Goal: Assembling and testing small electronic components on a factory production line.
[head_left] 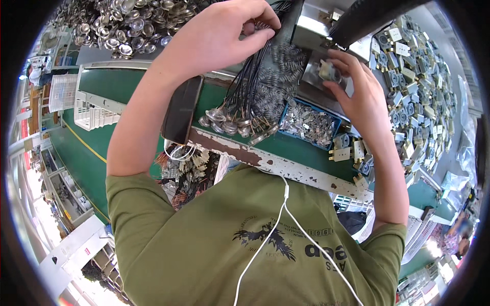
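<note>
My left hand (pixel 224 38) is closed in a pinch above a dark strip, with what looks like a small coil spring (pixel 263 25) at its fingertips. A heap of metal coil springs (pixel 278 76) lies just below it. My right hand (pixel 360 84) grips a small pale plastic part with a grey round body (pixel 329 71) between thumb and fingers, over a metal block (pixel 314 79). Black wires (pixel 250 81) with round metal cups (pixel 229 125) at their ends hang beside the springs. A blue tray (pixel 334 140) of small metal pieces stands nearer to me.
Many grey and pale assembled parts (pixel 408 107) are heaped at the right. Shiny metal cups (pixel 132 25) are piled at the far left. A phone (pixel 182 109) lies near the bench's chipped edge (pixel 306 178). A dark machine arm (pixel 377 20) reaches in above my right hand.
</note>
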Motion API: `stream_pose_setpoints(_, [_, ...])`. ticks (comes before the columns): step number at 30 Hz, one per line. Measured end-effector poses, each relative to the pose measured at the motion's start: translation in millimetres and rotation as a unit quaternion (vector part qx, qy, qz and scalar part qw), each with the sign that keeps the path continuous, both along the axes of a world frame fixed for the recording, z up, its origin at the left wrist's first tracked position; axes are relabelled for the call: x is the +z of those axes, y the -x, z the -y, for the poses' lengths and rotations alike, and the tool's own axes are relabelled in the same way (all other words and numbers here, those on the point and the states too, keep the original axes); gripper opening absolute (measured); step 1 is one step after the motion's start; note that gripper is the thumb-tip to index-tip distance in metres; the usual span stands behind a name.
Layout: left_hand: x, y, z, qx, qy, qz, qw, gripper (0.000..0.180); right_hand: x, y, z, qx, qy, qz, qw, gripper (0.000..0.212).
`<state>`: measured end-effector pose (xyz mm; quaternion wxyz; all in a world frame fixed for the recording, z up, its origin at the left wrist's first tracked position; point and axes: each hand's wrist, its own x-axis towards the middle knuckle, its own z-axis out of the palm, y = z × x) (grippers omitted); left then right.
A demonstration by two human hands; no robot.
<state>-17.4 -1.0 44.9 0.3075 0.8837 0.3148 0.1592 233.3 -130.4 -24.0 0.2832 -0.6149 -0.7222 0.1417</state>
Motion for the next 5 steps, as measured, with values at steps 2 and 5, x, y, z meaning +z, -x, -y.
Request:
stream_pose_setpoints(2, [-0.4, 3.9, 1.2, -0.008, 0.0, 0.003, 1.0, 0.018, -12.0, -1.8, -8.9, 0.023, -0.031, 0.054, 0.998, 0.041])
stream_pose_setpoints(5, [-3.1, 11.1, 3.5, -0.029, -0.031, -0.027, 0.999, 0.019, -14.0, 1.2, -11.7, 0.069, -0.096, 0.135, 0.984, 0.029])
